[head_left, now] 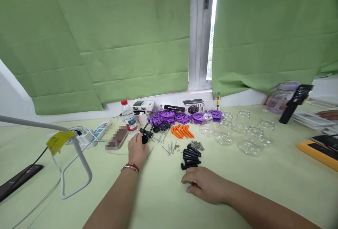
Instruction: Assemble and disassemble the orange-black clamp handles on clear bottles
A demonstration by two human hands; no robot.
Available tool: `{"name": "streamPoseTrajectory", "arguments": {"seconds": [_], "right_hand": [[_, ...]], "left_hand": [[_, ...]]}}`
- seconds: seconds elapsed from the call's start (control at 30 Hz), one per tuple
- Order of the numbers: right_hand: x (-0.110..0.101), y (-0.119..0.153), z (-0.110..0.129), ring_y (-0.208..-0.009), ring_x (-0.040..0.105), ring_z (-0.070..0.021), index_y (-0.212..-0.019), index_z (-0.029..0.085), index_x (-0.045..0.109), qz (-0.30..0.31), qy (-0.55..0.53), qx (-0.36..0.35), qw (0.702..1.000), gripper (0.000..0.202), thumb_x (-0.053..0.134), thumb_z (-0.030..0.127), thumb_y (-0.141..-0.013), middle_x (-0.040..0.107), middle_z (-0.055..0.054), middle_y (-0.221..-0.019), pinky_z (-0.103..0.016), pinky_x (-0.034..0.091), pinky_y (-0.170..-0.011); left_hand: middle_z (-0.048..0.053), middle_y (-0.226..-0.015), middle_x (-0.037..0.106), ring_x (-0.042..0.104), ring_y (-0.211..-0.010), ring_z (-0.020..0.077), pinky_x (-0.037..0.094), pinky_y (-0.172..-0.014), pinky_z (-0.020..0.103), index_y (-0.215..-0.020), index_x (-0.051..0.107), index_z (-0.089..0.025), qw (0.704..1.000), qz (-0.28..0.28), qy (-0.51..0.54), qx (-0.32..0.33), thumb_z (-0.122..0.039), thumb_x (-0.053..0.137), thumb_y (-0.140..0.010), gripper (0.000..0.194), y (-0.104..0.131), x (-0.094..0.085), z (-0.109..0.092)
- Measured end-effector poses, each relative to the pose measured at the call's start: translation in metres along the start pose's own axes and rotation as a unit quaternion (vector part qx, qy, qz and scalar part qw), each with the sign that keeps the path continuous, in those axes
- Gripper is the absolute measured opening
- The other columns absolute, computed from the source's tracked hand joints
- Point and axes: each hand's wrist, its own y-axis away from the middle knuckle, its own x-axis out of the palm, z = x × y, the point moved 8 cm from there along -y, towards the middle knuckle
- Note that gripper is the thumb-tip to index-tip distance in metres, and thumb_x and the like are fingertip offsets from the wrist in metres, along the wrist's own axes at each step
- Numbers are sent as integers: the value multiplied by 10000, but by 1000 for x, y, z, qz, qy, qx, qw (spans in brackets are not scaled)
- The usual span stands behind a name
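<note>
My left hand [137, 150] is closed around a round black part [144, 139], its fingers partly hidden from me. Just beyond it lie several black pieces with metal rods [150, 132]. A loose metal rod [151, 151] shows beside the thumb. My right hand [204, 185] rests low over the table, fingers bent and thumb apart, with nothing visible between them. Close in front of it is a row of black plastic arms [190, 156]. Farther back are orange angled pieces [182, 131], silver screws [171, 148], small brass bits [177, 148] and metal nuts [198, 146].
Purple round parts [182, 117] line the back beside a cup holder box [194, 106]. Several clear jars [250, 141] stand right. A water bottle [129, 117], a phone [118, 138], a power strip [99, 132] and a white metal frame [81, 158] are left.
</note>
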Motion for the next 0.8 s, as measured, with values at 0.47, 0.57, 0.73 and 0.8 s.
{"name": "streamPoseTrajectory", "arguments": {"seconds": [0.47,0.57,0.73,0.8], "right_hand": [[2,-4,-4,-710,543,-140,-943,197,626,-16,-10,16,1000,195,490,240,-810,607,-36,-823,-231,385,-629],[1,-5,-4,-718,548,-145,-951,198,627,-15,-15,19,1000,202,487,243,-811,610,-40,-831,-233,389,-632],[0,-5,-3,-729,553,-150,-949,200,630,-17,-27,22,999,203,494,246,-806,618,-45,-845,-239,397,-645],[-1,-4,-2,-715,548,-147,-931,196,634,-20,-34,16,999,192,506,243,-797,615,-42,-826,-240,396,-640]], "left_hand": [[103,-1113,589,561,-923,266,439,-759,382,-1067,580,-216,995,70,-66,24,-170,470,-743,345,-5,13,-7],[120,-1171,560,543,-982,281,428,-810,404,-1107,554,-198,997,47,-61,32,-199,454,-776,345,-5,5,-12],[142,-1209,533,495,-1108,280,398,-922,425,-1156,499,-179,993,-72,67,60,-251,482,-796,367,1,-30,-32],[135,-1183,536,487,-1127,263,398,-945,414,-1146,484,-178,981,-104,156,53,-264,504,-790,367,5,-46,-40]]}}
